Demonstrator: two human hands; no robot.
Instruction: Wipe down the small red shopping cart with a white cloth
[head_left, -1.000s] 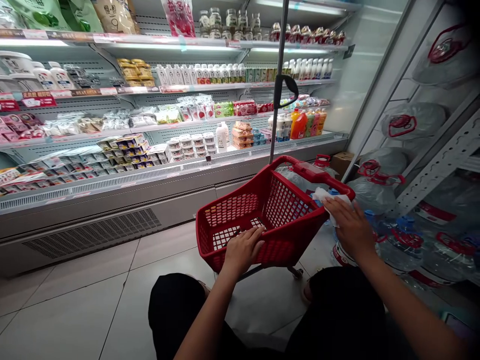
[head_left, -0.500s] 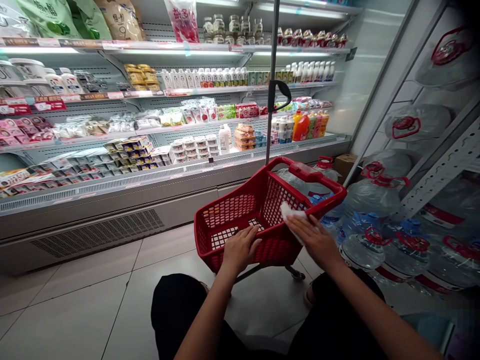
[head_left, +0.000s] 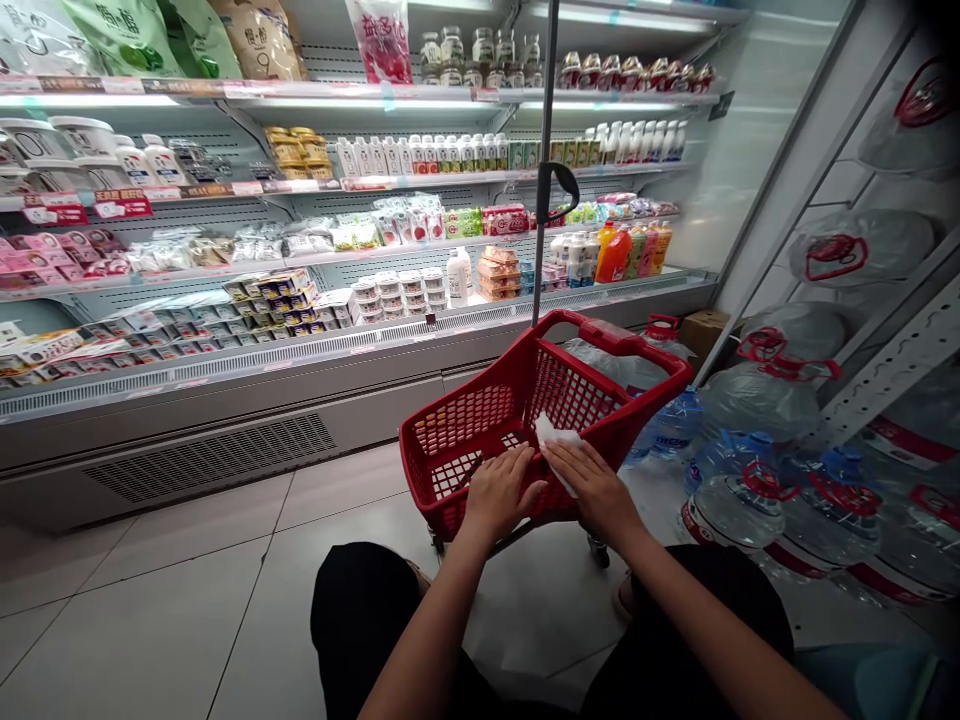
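We're finding the red plastic lattice-walled basket [head_left: 626,425] of a small wheeled cart directly ahead of the person's knees, its near rim lying right under the fingers. Its long axis is slanting from the front end at left, up and away to the curved red plastic handle [head_left: 611,338] at right, so the right hand [head_left: 591,484] is sitting nearer that handle and the left hand [head_left: 501,495] nearer the front. And we're seeing the two hands just beside each other along that rim!

On the left, we're noting fingers draping over the edge, lying close together, the thumb standing apart and pointing right. On the right, fingers are lying nearly straight and together, holding a crumpled white wipe [head_left: 551,430] against the rim; its upper end is poking out past the fingertips, over the basket's inside. Paper or fabric, we're not able to tell.

The basket itself is looking glossy along the rim, its walls and floor pierced by rows of openings, the pale ground showing through.
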